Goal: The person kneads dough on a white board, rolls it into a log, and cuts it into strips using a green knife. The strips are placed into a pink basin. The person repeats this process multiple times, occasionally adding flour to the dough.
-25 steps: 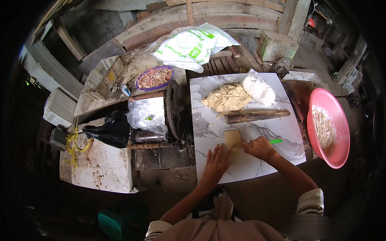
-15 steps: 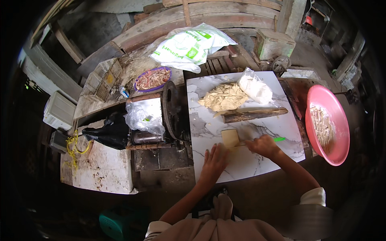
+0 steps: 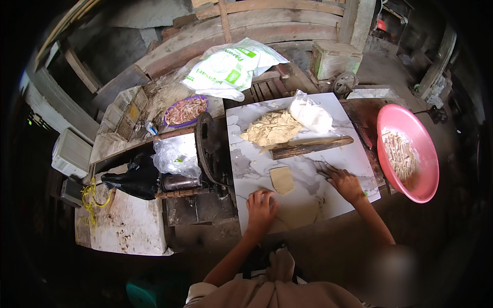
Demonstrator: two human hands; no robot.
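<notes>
A small rectangular piece of rolled dough (image 3: 282,180) lies on the white marble-patterned board (image 3: 246,177). Nearer to me is a wider, thin dough sheet (image 3: 298,215), hard to tell from the board. My left hand (image 3: 261,210) rests at the sheet's left side, fingers slightly bent and apart, holding nothing. To the right of the dough piece, my right hand (image 3: 346,186) lies low on the board with its fingers stretched out. Beneath it is a knife, mostly hidden; its green handle (image 3: 365,194) shows by the wrist.
Behind the dough piece lie a wooden stick (image 3: 312,147), a heap of dough (image 3: 272,128) and a bag of white powder (image 3: 311,115). A pink basin (image 3: 431,149) with dough strips stands right. A machine with a wheel (image 3: 207,146) adjoins the board's left edge.
My right hand has moved right, away from the dough piece, with the knife, and its fingers have loosened. My left hand has drawn back toward me. The whole view has shifted slightly.
</notes>
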